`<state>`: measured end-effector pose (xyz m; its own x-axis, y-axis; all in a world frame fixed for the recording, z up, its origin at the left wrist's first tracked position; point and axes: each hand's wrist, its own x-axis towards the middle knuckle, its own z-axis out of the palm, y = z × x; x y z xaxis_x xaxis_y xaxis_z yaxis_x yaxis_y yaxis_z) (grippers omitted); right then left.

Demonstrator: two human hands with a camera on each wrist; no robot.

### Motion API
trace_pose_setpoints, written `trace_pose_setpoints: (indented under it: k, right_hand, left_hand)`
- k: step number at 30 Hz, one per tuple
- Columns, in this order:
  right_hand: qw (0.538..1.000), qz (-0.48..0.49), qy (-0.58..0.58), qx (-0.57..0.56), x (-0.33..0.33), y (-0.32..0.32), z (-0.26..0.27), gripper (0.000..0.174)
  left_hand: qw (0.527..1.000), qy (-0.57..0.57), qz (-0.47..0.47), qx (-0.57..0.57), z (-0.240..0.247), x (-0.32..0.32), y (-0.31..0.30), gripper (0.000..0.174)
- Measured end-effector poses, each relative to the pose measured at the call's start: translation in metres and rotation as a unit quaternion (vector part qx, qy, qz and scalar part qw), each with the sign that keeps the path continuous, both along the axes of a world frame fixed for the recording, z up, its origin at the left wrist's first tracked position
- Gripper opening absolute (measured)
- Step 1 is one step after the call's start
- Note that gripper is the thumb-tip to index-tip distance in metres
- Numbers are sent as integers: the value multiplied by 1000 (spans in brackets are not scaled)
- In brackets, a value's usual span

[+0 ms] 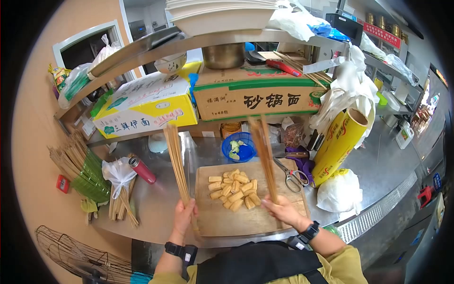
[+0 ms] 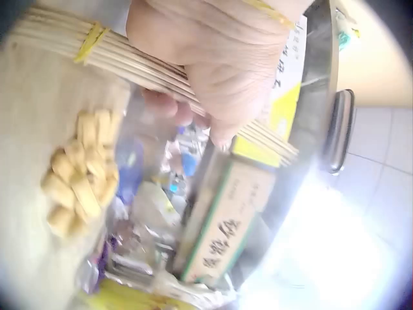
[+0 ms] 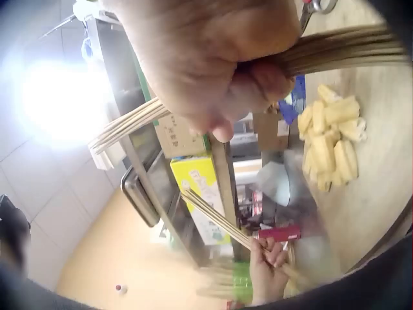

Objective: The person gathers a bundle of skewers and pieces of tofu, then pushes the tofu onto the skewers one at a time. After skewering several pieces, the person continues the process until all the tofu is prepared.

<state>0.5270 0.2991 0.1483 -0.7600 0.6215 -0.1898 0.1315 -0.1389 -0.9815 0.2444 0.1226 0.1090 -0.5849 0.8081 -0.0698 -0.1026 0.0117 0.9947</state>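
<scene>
My left hand (image 1: 184, 217) grips an upright bundle of thin wooden skewers (image 1: 176, 161) over the board's left edge. In the left wrist view a yellow band (image 2: 92, 42) circles that bundle. Across the board, my right hand (image 1: 287, 213) holds a second skewer bundle (image 1: 265, 156), motion-blurred in the head view. Its fingers curl round the sticks in the right wrist view, hiding their middle. Between the hands, short yellowish food pieces (image 1: 235, 187) lie heaped on the wooden cutting board (image 1: 227, 226). Both bundles stand apart from the food.
Scissors (image 1: 293, 179) lie at the board's right, near a yellow roll (image 1: 340, 142). Behind the board sits a blue basket (image 1: 243, 150) with green scraps. More skewers (image 1: 71, 158) and a red bottle (image 1: 143, 170) stand left. A shelf with cartons (image 1: 257, 99) spans the back.
</scene>
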Motion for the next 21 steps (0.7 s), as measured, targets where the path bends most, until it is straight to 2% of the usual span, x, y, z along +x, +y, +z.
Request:
trace_pose_setpoints:
  k: [2,3,4,6,7,9,10,13,14,17,20,21]
  right_hand:
    - [995,67,63,-49,-24,-1,7,23]
    - [994,80,63,-37,-37,-6,13,22]
    - [993,94,64,-25,-50,-10,19,22]
    - [983,153,67,-74,-69,-13,16,26]
    - [976,183,66,-101,-73,-16,13,29]
    - [978,159,81,-106,-74,-28,20,36]
    - [979,148,89,-109,-72,-33,22,41]
    - [977,165,74,-117,-63,-42,20,46]
    - [983,143,68,-90,-60,-46,25,48]
    - [972,136,146,-127,-50,-50,25,44]
    - [965,232,116,23,-44,-32,-4,33]
    - [966,233,108,24,-37,-34,0,30]
  left_hand:
    - [992,-59,-47,97,34,31,19,22]
    - [981,-103,-69,149,53,51,30,25]
    - [976,-112,-93,163,66,66,40,31]
    - [963,-133,-141,190,82,88,55,45]
    - [964,-134,-138,182,84,93,58,46]
    - [968,-137,-129,169,85,100,60,49]
    - [972,-151,-134,124,85,99,58,42]
    - [971,-170,-149,84,61,94,54,31]
    - [971,-178,-138,82,63,98,54,21]
    - [970,-183,-136,79,84,110,54,18]
    - [961,-208,-110,146,94,110,63,14]
    - [957,-215,-116,158,94,106,65,14]
